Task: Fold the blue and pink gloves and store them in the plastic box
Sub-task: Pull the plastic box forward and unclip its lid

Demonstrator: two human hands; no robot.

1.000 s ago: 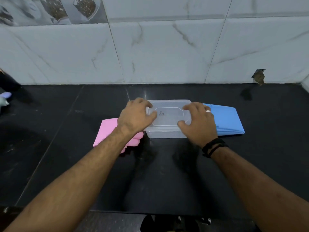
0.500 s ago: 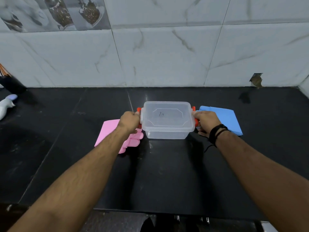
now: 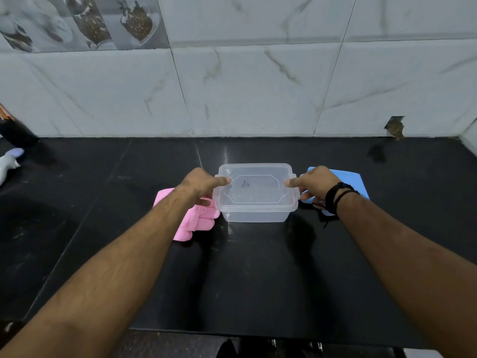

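Countertop [image 3: 245, 275]: big black slab, loads of bare surface in front of the box toward the near edge, so there's room to fold and to park a lid. Back side is boxed in by the tiled wall [image 3: 258, 94], with the right corner closing in too.
Progress: basically at the start, judging by the layout. Nothing's in the box and the lid looks to be still on, so opening, folding both gloves and storing them are all left.
Plastic box [image 3: 255, 215]: clear, sits mid-counter between the two gloves, lid [image 3: 255, 189] on top with some scribble on it.
Pink glove [image 3: 192, 223]: lying flat just left of the box, touching or nearly touching its corner, partly under the left forearm.
Blue glove [image 3: 353, 180]: flat just right of the box, mostly hidden behind the right hand.
Left hand [image 3: 198, 183]: fingers curled at the left end of the lid, thumb laid on top, gripping it.
Right hand [image 3: 315, 183]: same deal mirrored on the right end, pinching the lid edge.
White bottle-ish thing [image 3: 7, 164]: far left edge, well apart, not in the way.
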